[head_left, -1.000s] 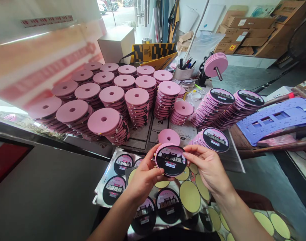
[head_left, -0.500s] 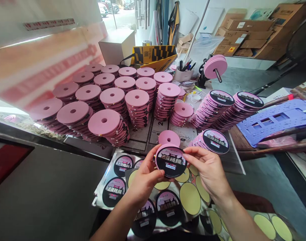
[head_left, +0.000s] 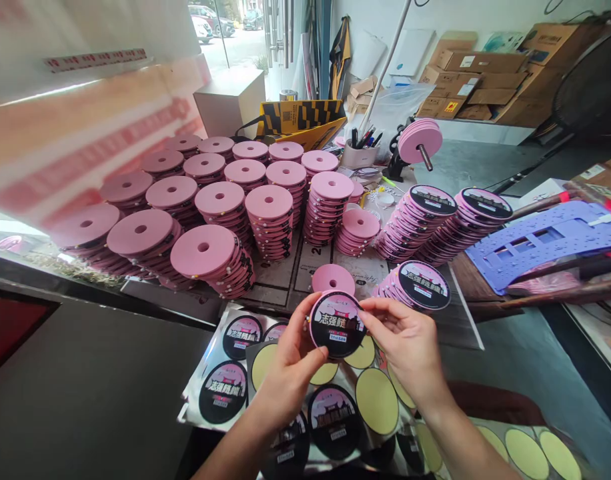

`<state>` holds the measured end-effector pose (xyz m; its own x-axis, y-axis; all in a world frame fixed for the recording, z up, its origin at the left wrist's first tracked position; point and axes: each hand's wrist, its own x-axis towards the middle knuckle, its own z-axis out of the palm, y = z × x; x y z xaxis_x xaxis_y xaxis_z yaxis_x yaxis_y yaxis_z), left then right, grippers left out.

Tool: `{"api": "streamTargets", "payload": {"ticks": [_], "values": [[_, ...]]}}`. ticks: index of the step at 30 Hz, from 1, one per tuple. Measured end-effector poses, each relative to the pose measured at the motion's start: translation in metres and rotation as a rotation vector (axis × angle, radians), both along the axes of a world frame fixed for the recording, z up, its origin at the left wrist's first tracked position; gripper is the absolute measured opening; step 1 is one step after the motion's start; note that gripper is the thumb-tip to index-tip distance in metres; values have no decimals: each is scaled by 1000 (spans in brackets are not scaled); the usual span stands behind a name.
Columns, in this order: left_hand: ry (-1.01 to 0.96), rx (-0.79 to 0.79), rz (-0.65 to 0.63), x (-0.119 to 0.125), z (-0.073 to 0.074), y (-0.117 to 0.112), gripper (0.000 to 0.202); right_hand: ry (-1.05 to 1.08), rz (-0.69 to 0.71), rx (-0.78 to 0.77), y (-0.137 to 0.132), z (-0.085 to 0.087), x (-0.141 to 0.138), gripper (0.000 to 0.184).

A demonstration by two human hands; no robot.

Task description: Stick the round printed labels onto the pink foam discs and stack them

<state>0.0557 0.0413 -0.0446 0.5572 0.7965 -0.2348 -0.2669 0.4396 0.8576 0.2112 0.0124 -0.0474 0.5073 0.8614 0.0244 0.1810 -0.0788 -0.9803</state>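
Note:
Between my two hands is a pink foam spool with a round black-and-pink sticker (head_left: 338, 325) covering its face. My left hand (head_left: 293, 363) is closed around the spool's left side, its thumb at the lower edge of the face. At the upper right rim, the thumb and fingers of my right hand (head_left: 408, 350) pinch the sticker's edge. Just behind stands a plain pink spool (head_left: 333, 279). Below my hands lie silver sheets of round stickers (head_left: 334, 420), with pale yellow circles (head_left: 377, 400) among them.
Many stacks of pink spools (head_left: 219, 197) fill the table's left and middle. Stickered stacks (head_left: 433, 200) stand at the right, a shorter one (head_left: 424, 285) near my right hand. Farther back are a pen holder (head_left: 360, 155) and a winder (head_left: 419, 141) carrying pink spools. A purple plastic piece (head_left: 545, 243) lies right.
The stickered spool has turned to face me more squarely. Both hands keep their hold on it, and the whole view has shifted slightly.

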Motion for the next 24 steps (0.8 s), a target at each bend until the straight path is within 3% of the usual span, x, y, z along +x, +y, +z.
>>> {"api": "streamTargets", "payload": {"ticks": [3,5,7,11,14,17,20,22,24], "values": [[56,102,21,0,2,-3,51,-413,22,-7,-5,4,-1,14],[69,120,32,2,0,-3,49,-527,22,-48,-7,7,-2,22],[66,109,51,7,-1,-4,46,-393,31,-90,-10,9,-2,30],[81,66,72,20,-1,-7,40,83,89,-65,-12,14,15,30],[169,135,26,17,-2,-2,50,155,-81,9,-5,22,56,31],[576,388,68,-10,-14,11,48,221,-289,14,3,27,106,30],[999,547,39,-48,-37,26,38,279,-323,-90,8,27,133,24],[1121,553,18,-69,-51,29,38,302,-303,-128,8,25,136,22],[1122,473,-17,-84,-62,28,41,302,-293,-148,7,21,134,23]]}}
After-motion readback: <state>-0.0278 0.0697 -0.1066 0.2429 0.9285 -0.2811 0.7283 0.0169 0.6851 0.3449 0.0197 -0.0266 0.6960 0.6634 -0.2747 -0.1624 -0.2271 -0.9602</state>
